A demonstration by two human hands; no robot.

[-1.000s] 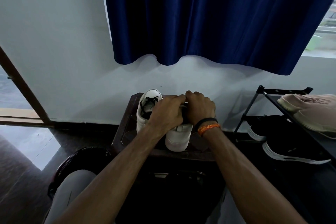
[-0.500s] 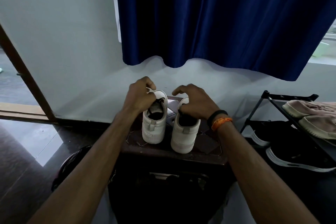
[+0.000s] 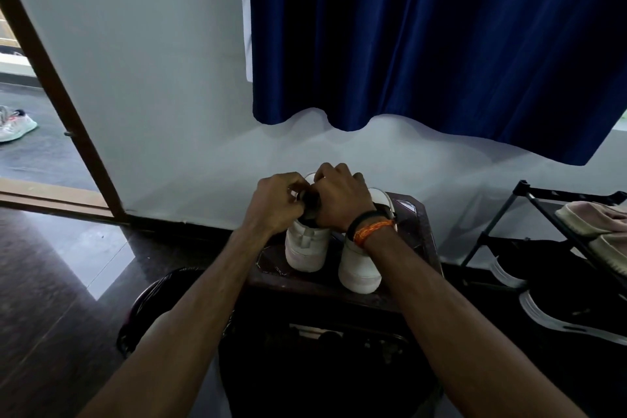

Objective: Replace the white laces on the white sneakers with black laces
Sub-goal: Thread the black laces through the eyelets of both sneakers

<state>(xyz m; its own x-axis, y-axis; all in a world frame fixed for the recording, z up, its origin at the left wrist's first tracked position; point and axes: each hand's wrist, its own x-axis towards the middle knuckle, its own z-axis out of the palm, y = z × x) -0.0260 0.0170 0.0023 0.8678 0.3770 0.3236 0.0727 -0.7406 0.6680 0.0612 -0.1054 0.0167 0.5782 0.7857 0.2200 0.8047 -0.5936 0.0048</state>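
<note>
While both arms reach far over the table (image 3: 420,234), left hand (image 3: 276,202) and right hand (image 3: 339,198) curl together over the left sneaker (image 3: 305,248), fingers pinching at its dark lace, though the exact grip is hidden. Right sneaker (image 3: 359,268) stands just beside, heel at the near edge; bare tabletop lies right of it. Half a second ago each hand held its own shoe; now both work one.

No text, label, brand, number or sign can be read on anything in view; the surfaces are either plain or too dark and blurred to make out lettering.
</note>
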